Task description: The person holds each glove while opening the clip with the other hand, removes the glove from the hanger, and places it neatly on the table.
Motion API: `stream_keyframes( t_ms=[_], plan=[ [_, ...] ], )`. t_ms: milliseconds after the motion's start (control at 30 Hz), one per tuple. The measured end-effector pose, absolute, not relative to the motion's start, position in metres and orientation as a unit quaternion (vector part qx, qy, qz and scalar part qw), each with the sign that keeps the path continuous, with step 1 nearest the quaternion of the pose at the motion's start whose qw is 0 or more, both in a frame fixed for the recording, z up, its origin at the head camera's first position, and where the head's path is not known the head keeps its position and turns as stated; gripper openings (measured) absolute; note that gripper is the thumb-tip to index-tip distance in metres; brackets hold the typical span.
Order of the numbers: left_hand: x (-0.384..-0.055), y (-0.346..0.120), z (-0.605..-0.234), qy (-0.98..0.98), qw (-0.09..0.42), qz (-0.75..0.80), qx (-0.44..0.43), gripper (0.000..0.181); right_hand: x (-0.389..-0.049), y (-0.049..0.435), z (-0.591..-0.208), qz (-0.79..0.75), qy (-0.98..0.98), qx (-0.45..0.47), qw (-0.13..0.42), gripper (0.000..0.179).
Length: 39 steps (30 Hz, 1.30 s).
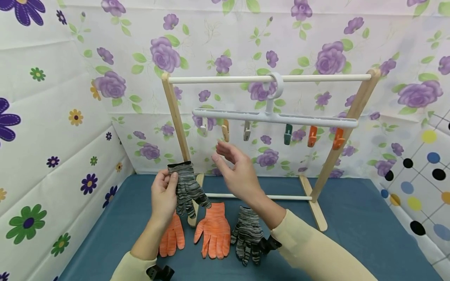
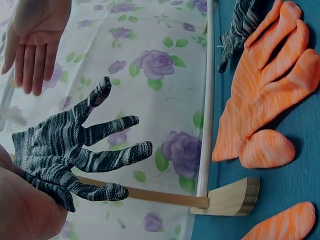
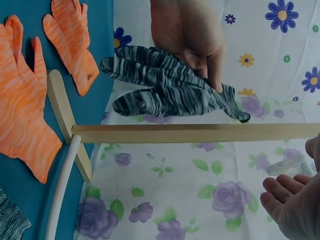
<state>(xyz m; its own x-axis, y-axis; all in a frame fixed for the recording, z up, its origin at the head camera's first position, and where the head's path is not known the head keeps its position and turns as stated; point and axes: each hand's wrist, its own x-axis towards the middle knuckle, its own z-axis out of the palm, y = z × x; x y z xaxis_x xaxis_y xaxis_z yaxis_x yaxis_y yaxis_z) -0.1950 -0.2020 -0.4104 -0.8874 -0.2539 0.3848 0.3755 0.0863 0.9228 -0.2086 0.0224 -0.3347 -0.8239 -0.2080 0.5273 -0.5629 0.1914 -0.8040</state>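
My left hand [image 1: 164,193] pinches a black-and-grey striped knit glove [image 1: 188,187] near its cuff, fingers of the glove hanging down. In the right wrist view the thumb lies over the glove [image 3: 165,87] by the cuff. My right hand [image 1: 239,169] is raised with fingers extended and holds nothing, below the clips. Above it a white hanger [image 1: 239,114] hooks over the rack's top bar, carrying a white clip [image 1: 204,127], a tan clip [image 1: 225,130], a grey clip [image 1: 247,130], a green clip [image 1: 288,134] and orange clips [image 1: 312,136].
Two orange gloves [image 1: 215,232] and another striped glove [image 1: 247,230] lie on the blue tabletop [image 1: 116,234]. A wooden rack [image 1: 330,171] with white rods stands behind them. Floral cloth [image 1: 225,39] hangs at the back and sides.
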Motion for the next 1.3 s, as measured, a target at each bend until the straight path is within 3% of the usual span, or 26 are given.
stream_keyframes(
  t_ms=[700, 933, 1100, 1300],
  plan=[
    [-0.187, -0.245, -0.404, -0.728, 0.242, -0.641, 0.025, 0.023, -0.190, 0.076, -0.362, 0.452, -0.805, 0.334, 0.187, 0.046],
    [-0.182, -0.273, -0.408, -0.750, 0.234, -0.614, 0.071, 0.035, -0.178, 0.103, -0.372, 0.418, -0.825, 0.333, 0.185, 0.049],
    [-0.185, -0.299, -0.409, -0.770, 0.207, -0.595, 0.103, 0.041, -0.170, 0.127, -0.377, 0.402, -0.839, 0.314, 0.190, 0.050],
    [-0.190, -0.333, -0.420, -0.825, 0.113, -0.539, 0.124, 0.059, -0.163, 0.153, -0.384, 0.388, -0.850, 0.295, 0.201, 0.054]
  ],
)
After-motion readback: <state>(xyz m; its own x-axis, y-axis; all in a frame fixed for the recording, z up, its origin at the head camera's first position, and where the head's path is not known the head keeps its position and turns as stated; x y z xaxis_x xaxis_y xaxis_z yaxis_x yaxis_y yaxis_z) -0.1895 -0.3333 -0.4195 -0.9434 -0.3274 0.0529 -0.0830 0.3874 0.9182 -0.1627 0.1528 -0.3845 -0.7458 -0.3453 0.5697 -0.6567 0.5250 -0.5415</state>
